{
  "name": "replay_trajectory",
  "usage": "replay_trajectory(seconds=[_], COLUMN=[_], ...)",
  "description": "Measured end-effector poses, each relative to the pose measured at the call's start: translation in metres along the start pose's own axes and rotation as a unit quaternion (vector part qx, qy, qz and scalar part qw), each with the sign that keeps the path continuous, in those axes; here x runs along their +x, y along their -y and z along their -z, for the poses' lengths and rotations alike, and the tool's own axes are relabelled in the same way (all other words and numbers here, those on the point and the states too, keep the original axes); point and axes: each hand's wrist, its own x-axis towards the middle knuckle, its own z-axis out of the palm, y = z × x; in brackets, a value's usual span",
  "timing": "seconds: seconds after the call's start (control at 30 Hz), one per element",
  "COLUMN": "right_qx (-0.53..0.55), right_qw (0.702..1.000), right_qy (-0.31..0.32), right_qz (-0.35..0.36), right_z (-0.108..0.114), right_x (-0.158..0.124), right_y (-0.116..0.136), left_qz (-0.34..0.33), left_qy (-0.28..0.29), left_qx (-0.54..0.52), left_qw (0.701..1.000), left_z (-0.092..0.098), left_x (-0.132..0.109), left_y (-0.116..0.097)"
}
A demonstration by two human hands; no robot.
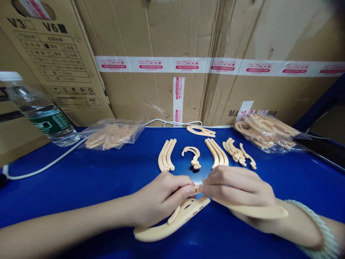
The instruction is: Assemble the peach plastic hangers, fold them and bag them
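My left hand (161, 199) pinches a part of a cream plastic folding hanger near its middle joint. A curved hanger arm with slots (172, 226) slants below this hand. My right hand (239, 190) has its fingertips closed at the same joint, almost touching the left fingertips. Another hanger arm (261, 211) runs under the right palm toward the wrist. The fingers hide most of the joint. Beyond my hands lie hanger hooks (198, 154), with loose curved arms on the left (166, 154) and on the right (216, 153).
Smaller hanger pieces (238, 153) and a folded hanger (201, 131) lie farther back. Clear bags of parts sit left (113, 135) and right (266, 131). A water bottle (40, 111) leans by a white cable (45, 172). Cardboard (151, 32) walls the blue table (107, 180).
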Motion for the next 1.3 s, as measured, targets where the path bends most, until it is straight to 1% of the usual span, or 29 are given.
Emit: replay_trajectory(seconds=[0.07,0.13,0.17,0.2,0.27,0.3,0.33,0.37,0.4,0.47,0.53,0.6,0.7,0.77,0.83,0.9,0.97,1.0,1.07,1.13,1.17,1.2,1.23,1.3], right_qx=[-0.053,-0.07,-0.062,-0.052,-0.05,-0.062,-0.081,-0.097,-0.101,-0.092,-0.084,-0.068,-0.054,-0.08,-0.13,-0.183,-0.233,-0.253,-0.261,-0.203,-0.173,-0.161,-0.15,-0.145], right_qw=[0.997,0.993,0.992,0.994,0.997,0.995,0.991,0.985,0.978,0.949,0.919,0.895,0.867,0.858,0.851,0.847,0.854,0.867,0.907,0.957,0.976,0.985,0.988,0.985], right_qy=[-0.017,-0.028,-0.029,-0.031,-0.055,-0.064,-0.073,-0.068,-0.048,0.027,0.076,0.11,0.138,0.138,0.135,0.14,0.133,0.113,0.043,-0.023,-0.022,0.007,0.039,0.073], right_qz=[0.046,0.095,0.109,0.096,0.023,-0.036,-0.077,-0.125,-0.177,-0.301,-0.378,-0.428,-0.475,-0.488,-0.49,-0.479,-0.445,-0.415,-0.326,-0.206,-0.132,-0.066,-0.007,0.061], right_z=[0.0,0.003,0.006,0.011,0.026,0.035,0.046,0.057,0.068,0.086,0.098,0.101,0.096,0.092,0.09,0.089,0.086,0.083,0.07,0.052,0.042,0.033,0.024,0.009], right_x=[0.002,0.006,0.008,0.01,0.013,0.014,0.014,0.012,0.009,0.0,-0.011,-0.019,-0.022,-0.021,-0.02,-0.019,-0.018,-0.016,-0.009,0.001,0.006,0.01,0.014,0.016], right_y=[0.001,0.002,0.002,0.001,-0.006,-0.013,-0.021,-0.032,-0.043,-0.066,-0.084,-0.094,-0.098,-0.097,-0.097,-0.097,-0.094,-0.09,-0.074,-0.047,-0.031,-0.014,0.002,0.026], left_qz=[0.01,0.032,0.042,0.054,0.087,0.106,0.119,0.124,0.118,0.103,0.11,0.131,0.145,0.14,0.135,0.13,0.128,0.127,0.126,0.123,0.121,0.119,0.118,0.118], left_qy=[0.009,0.025,0.032,0.038,0.047,0.047,0.042,0.034,0.024,0.006,-0.01,-0.031,-0.05,-0.053,-0.054,-0.059,-0.068,-0.073,-0.084,-0.092,-0.097,-0.102,-0.109,-0.12], left_qx=[-0.025,-0.072,-0.097,-0.125,-0.204,-0.256,-0.312,-0.363,-0.405,-0.455,-0.482,-0.505,-0.528,-0.532,-0.534,-0.538,-0.54,-0.541,-0.54,-0.537,-0.536,-0.536,-0.536,-0.535], left_qw=[1.0,0.997,0.994,0.99,0.974,0.96,0.942,0.923,0.906,0.884,0.869,0.853,0.836,0.833,0.833,0.831,0.829,0.828,0.828,0.83,0.83,0.83,0.829,0.828], left_z=[0.001,0.002,0.002,0.002,0.001,0.001,0.0,0.0,0.0,0.0,0.001,0.002,0.002,0.002,0.001,0.001,0.001,0.001,0.001,0.0,0.0,-0.001,-0.001,-0.002], left_x=[0.0,0.0,0.0,0.0,0.001,0.001,0.002,0.002,0.003,0.005,0.007,0.007,0.006,0.006,0.006,0.006,0.006,0.006,0.006,0.006,0.005,0.005,0.005,0.005], left_y=[0.001,0.003,0.003,0.004,0.006,0.007,0.008,0.009,0.01,0.012,0.012,0.011,0.01,0.011,0.011,0.012,0.011,0.011,0.011,0.011,0.011,0.012,0.012,0.012])
